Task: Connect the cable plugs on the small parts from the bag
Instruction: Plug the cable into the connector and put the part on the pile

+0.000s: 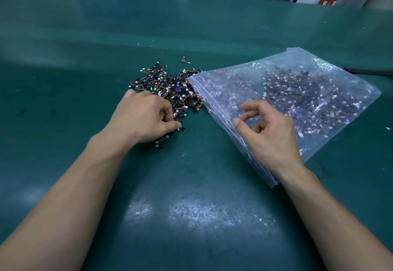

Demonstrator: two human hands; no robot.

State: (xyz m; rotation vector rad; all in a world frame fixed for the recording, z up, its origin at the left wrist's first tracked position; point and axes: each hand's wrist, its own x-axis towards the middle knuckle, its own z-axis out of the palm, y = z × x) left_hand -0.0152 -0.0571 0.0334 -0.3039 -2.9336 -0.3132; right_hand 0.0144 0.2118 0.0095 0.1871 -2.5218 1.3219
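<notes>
Centre frame, your left hand [146,117] pinches one of the small black wired parts [170,85]; your right hand [270,132] hangs loosely curled, empty, over the clear plastic bag [323,73].

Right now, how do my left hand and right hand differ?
Left hand pinches a small part at the loose pile's near edge; right hand holds nothing. Left hand's fingers curl tightly; right hand's hang loosely, above the zip bag. Both are bare, palms down.

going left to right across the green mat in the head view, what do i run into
left hand → pile of small parts → plastic bag → black strip at the right edge; right hand lies over the bag, so left out
</notes>
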